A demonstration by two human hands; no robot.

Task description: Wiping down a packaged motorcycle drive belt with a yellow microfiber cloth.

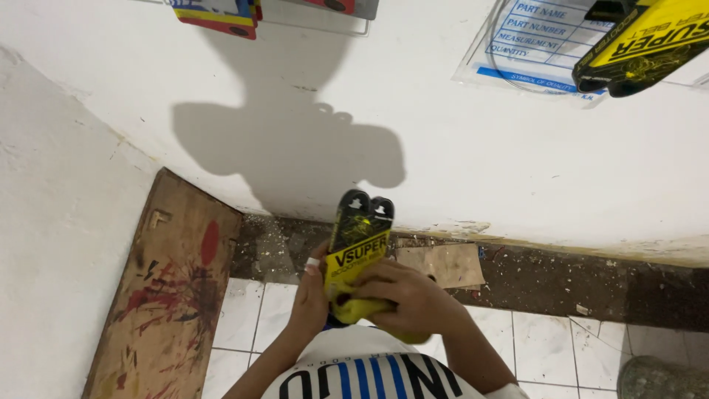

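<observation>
A yellow and black flat package (357, 238) stands upright in front of my chest, its black top end with a hang slot pointing up at the white wall. My left hand (310, 294) grips its left edge; a white strip wraps one finger. My right hand (408, 297) closes over its lower yellow end from the right. Both hands hold it above the tiled floor.
A paint-stained wooden board (166, 288) leans against the left wall. A scrap of cardboard (443, 264) lies on the dirty floor strip by the wall. A similar yellow and black package (644, 46) hangs at the top right beside a printed sheet (528, 41).
</observation>
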